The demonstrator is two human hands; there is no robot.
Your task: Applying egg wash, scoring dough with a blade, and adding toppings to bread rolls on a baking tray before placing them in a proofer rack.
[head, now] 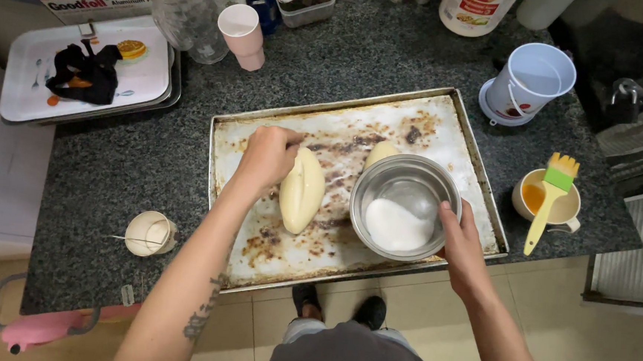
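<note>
L hand (267, 157) pinched shut over the dough (302, 190) at the tray's (346, 267) middle (what's in the fingers, can't tell). R hand (461, 239) grips the steel bowl (405, 206) rim, near the tray's front-right edge. Second dough (380, 153) sits behind the bowl.

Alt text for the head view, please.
Left hand pinches above a pale oval dough loaf on a stained metal baking tray, while the right hand grips a steel bowl of white powder.
</note>
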